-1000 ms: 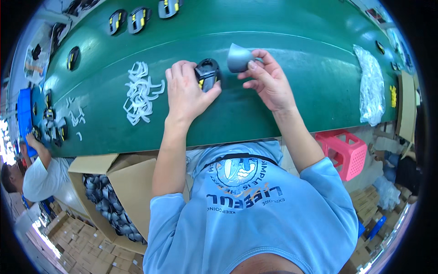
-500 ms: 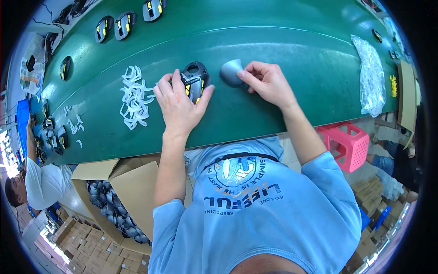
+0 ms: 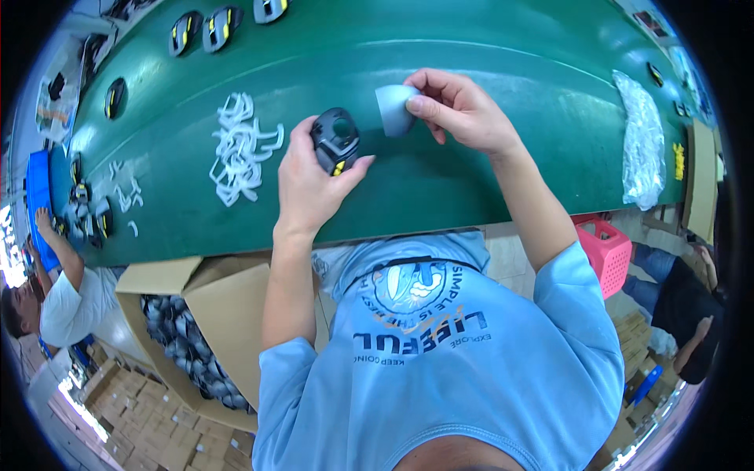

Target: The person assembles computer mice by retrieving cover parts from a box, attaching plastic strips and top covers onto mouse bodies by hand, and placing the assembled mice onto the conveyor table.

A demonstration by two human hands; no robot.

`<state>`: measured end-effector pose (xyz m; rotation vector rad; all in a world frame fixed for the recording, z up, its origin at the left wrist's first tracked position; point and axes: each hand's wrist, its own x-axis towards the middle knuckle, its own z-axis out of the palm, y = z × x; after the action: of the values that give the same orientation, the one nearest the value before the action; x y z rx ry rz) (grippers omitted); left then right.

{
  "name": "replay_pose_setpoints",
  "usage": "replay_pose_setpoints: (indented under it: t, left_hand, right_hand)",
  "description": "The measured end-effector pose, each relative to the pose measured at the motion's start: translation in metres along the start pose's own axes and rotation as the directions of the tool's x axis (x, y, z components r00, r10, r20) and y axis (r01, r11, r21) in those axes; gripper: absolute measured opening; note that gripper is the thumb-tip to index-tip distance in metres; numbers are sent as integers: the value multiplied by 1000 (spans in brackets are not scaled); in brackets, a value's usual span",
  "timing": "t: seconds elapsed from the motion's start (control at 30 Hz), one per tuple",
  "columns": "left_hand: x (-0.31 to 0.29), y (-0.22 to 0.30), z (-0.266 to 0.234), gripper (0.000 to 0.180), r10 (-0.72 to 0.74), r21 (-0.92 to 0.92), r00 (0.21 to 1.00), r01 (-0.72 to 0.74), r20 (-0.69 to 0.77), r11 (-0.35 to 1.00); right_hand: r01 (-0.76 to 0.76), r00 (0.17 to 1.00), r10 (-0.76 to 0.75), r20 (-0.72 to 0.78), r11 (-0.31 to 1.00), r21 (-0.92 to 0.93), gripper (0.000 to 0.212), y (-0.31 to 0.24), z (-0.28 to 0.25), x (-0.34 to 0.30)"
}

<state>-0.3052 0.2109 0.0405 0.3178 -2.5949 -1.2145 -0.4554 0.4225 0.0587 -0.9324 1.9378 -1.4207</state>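
My left hand (image 3: 308,177) is wrapped round a black computer mouse body (image 3: 335,141) with yellow accents and a round opening at its far end. The mouse body is tilted over the green table (image 3: 440,196). To its right, my right hand (image 3: 463,114) pinches a smooth grey curved shell (image 3: 395,110) between thumb and fingers. The shell and the mouse body are apart. Left of my left hand lies a pile of white curved strips (image 3: 238,149).
More mice (image 3: 222,29) stand at the far left. An open carton (image 3: 161,279) of grey shells (image 3: 188,345) is below the table edge. On the right are a clear plastic bag (image 3: 642,141), yellow pieces (image 3: 678,161) and a pink stool (image 3: 605,263). A co-worker (image 3: 75,302) sits at the left.
My left hand has picked up and tilted the mouse body. My right hand has shifted slightly farther off and turned the grey shell.
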Motion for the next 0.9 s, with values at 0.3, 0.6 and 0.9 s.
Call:
replay_pose_setpoints:
  t: [0.3, 0.6, 0.9]
  left_hand:
    - [-15, 4, 6, 82, -149, -424, 977, 201, 154, 883]
    - [-21, 10, 1, 78, -146, -248, 969, 193, 198, 949]
    - [-21, 11, 5, 81, -105, -151, 976, 135, 193, 979]
  right_hand:
    - [140, 938, -159, -307, 987, -82, 35, -8, 71, 1]
    - [407, 877, -474, -77, 819, -404, 47, 10, 58, -4]
    - [425, 822, -535, -195, 804, -416, 42, 7, 50, -1]
